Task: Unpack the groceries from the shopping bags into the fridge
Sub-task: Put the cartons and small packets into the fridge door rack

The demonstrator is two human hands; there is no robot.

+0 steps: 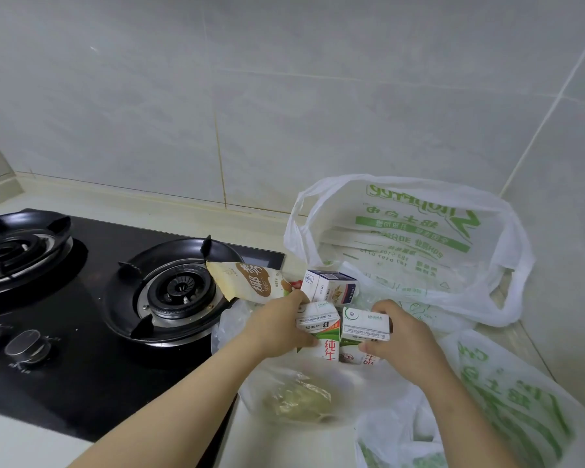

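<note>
Two cartons gathered for the fridge

My left hand clamps a milk carton, my right hand a second carton, touching above the shopping bag, so both travel together.

I count two burners on the stove. One brown snack pack hangs over the stove's right edge. Right of the stove I see two green milk cartons, one blue box, three white bags and two hands.
</note>
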